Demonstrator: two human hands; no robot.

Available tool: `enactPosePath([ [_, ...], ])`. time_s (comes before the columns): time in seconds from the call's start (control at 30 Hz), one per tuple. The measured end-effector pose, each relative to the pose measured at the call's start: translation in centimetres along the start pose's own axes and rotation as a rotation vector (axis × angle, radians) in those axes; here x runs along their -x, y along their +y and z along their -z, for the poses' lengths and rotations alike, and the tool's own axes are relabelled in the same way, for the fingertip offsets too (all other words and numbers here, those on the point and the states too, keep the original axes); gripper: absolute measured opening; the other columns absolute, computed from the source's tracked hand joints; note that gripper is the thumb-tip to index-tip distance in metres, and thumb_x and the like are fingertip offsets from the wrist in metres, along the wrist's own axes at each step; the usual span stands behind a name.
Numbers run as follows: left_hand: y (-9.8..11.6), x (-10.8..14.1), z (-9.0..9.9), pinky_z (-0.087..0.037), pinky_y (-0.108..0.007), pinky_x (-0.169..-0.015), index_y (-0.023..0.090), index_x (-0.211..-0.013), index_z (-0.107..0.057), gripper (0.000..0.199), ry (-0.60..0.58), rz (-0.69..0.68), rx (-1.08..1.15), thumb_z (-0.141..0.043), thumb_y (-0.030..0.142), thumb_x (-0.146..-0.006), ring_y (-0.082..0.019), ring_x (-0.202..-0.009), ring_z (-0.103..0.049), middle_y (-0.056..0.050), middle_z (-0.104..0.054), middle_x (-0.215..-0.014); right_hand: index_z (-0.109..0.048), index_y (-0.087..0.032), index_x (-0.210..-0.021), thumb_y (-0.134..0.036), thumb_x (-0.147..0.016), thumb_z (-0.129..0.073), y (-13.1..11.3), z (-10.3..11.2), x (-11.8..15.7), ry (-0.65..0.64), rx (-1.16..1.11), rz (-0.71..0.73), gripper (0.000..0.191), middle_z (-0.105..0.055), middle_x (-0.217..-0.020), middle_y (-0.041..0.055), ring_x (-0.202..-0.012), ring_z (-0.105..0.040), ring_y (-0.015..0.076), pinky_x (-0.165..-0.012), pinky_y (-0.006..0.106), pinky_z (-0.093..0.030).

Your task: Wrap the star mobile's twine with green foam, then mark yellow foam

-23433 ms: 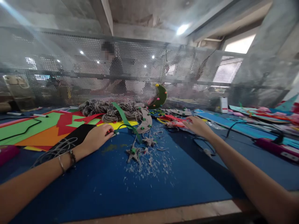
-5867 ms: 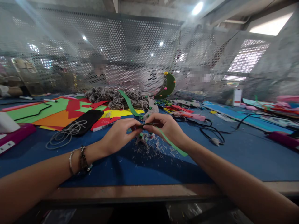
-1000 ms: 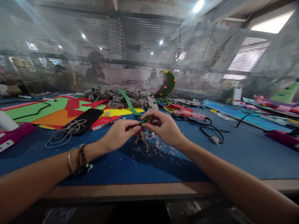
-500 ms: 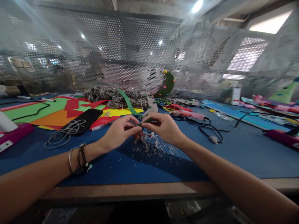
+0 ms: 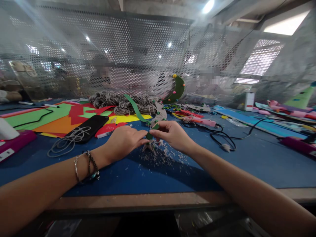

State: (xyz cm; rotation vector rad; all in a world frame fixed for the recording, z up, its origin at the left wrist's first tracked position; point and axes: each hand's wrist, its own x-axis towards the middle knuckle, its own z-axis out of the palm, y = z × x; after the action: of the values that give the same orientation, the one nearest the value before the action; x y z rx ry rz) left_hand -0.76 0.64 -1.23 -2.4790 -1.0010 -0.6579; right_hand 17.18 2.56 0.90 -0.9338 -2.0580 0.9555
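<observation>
Between my two hands is a small dark green piece [image 5: 149,134], perhaps felt or paper. My right hand [image 5: 171,133] pinches its upper end between thumb and fingers. From the other side my left hand [image 5: 125,140] closes on its lower edge, the back of the hand turned up. Grey fibre scraps [image 5: 165,156] lie scattered on the blue table [image 5: 111,181] below the fingers. A long green strip [image 5: 135,108] curves just beyond my hands, beside a grey curved piece with green dots [image 5: 160,112].
Bundles of grey cord [image 5: 138,104] lie at the back, with a green crescent with coloured balls [image 5: 179,90] near them. On the left are a black phone [image 5: 95,128], a loose grey cord [image 5: 66,141] and coloured sheets [image 5: 56,123]. A black cable [image 5: 222,133] runs across the right.
My left hand has rolled over so its back faces up, with its fingers drawn in. More of the green piece shows between the hands. My right hand has barely moved.
</observation>
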Motion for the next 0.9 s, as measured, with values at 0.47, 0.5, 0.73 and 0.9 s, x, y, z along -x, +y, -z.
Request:
enactPosePath([
  [0.47,0.7,-0.5,0.6,-0.042,-0.021,-0.06,0.013,-0.088,-0.055,0.02,-0.016,0.255,0.751,-0.046,0.028,-0.078,-0.012,-0.066,-0.056,-0.001,-0.062,-0.074,-0.055,-0.014,-0.069,-0.025,-0.069,-0.058,-0.1,0.0,0.2,-0.012,-0.017,0.135,0.012,-0.053,-0.062,-0.0018,-0.052,-0.048,0.0054,-0.048,0.02,-0.041],
  [0.5,0.8,-0.5,0.7,-0.042,-0.021,-0.06,0.014,-0.085,-0.055,0.02,-0.006,0.244,0.743,-0.048,0.03,-0.077,-0.012,-0.066,-0.056,-0.001,-0.062,-0.072,-0.054,-0.014,-0.069,-0.024,-0.069,-0.058,-0.1,-0.1,0.2,-0.008,-0.03,0.138,0.011,-0.053,-0.062,-0.0021,-0.052,-0.048,0.0052,-0.049,0.019,-0.041],
  [0.73,1.2,-0.4,0.6,-0.037,-0.018,-0.054,0.014,-0.064,-0.049,0.02,0.056,0.222,0.668,-0.041,0.02,-0.082,-0.008,-0.056,-0.051,0.003,-0.055,-0.06,-0.048,-0.015,-0.07,-0.025,-0.071,-0.057,0.0,-0.4,0.3,0.015,-0.045,0.141,0.014,-0.051,-0.064,-0.0022,-0.056,-0.05,0.0058,-0.05,0.02,-0.042],
  [0.9,1.3,-0.3,0.4,-0.037,-0.019,-0.053,0.015,-0.066,-0.05,0.02,0.058,0.259,0.692,-0.039,0.02,-0.082,-0.009,-0.056,-0.051,0.003,-0.055,-0.058,-0.045,-0.016,-0.072,-0.024,-0.073,-0.055,-0.1,-0.5,0.3,0.013,-0.126,0.12,0.013,-0.051,-0.06,-0.0038,-0.053,-0.05,0.0052,-0.049,0.019,-0.042],
])
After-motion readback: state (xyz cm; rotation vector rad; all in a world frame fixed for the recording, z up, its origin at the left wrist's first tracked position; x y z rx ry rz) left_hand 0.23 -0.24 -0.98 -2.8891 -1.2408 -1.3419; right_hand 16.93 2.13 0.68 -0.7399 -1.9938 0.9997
